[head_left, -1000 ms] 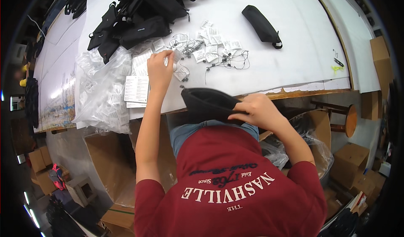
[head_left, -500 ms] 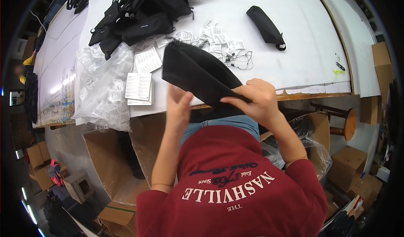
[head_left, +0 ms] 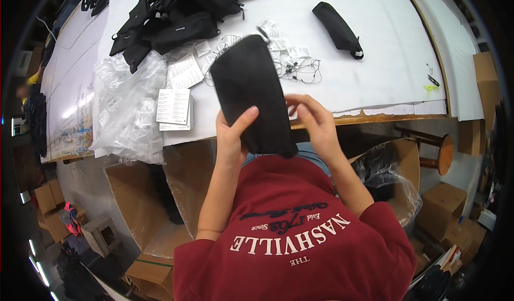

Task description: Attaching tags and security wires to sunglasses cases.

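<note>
A black fabric pouch (head_left: 251, 81) is held up over the table's front edge, its flat side facing me and its long side almost upright. My left hand (head_left: 233, 132) is closed on its lower left part, thumb on the front and fingers hidden behind. Beside the pouch's right edge is my right hand (head_left: 317, 127), its fingers bent and apart with nothing visible in them. Whether its fingertips touch the pouch edge, I cannot tell. Beyond the pouch lie white tags with thin black cords (head_left: 284, 47).
A heap of black pouches (head_left: 184, 31) covers the table's far left. One single pouch (head_left: 337, 29) lies at the far right. A clear plastic bag (head_left: 128, 108) and printed white cards (head_left: 174, 107) sit at the left front. Open cartons (head_left: 142, 204) and a wooden stool (head_left: 444, 155) stand below.
The pouch has turned from a slant to nearly upright, and its open mouth no longer shows. My right hand has let go of its edge; my left hand now grips it.
</note>
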A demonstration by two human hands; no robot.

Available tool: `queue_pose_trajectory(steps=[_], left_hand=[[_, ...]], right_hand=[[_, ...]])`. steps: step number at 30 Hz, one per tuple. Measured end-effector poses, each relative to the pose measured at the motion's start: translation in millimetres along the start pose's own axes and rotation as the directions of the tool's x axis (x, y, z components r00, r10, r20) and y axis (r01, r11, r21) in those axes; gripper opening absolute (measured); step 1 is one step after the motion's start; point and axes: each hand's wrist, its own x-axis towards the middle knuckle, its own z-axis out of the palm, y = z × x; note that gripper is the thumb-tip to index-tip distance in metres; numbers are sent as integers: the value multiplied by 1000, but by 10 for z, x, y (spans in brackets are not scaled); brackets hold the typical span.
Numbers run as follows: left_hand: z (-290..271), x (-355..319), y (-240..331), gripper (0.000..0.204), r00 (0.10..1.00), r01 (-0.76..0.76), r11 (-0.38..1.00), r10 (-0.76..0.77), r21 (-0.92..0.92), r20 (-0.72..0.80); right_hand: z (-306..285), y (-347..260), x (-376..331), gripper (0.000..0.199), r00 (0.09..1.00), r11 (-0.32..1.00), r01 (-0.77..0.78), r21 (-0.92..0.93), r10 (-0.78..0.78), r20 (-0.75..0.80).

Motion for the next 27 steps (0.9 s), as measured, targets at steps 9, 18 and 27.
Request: queue_pose_trajectory(steps=[9,18,27], left_hand=[[16,-117,-141,39,966,220,962,-238,161,100],[-71,167,-62,32,981,183,977,-189,-105,-52],[-156,273,37,18,978,188,924,-208,-333,-25]], right_hand=[[-79,-22,374,12,921,987,159,-10,-152,-359],[82,-181,23,11,982,964,188,-191,-187,20],[118,-202,-36,10,980,989,122,-86,-106,169]])
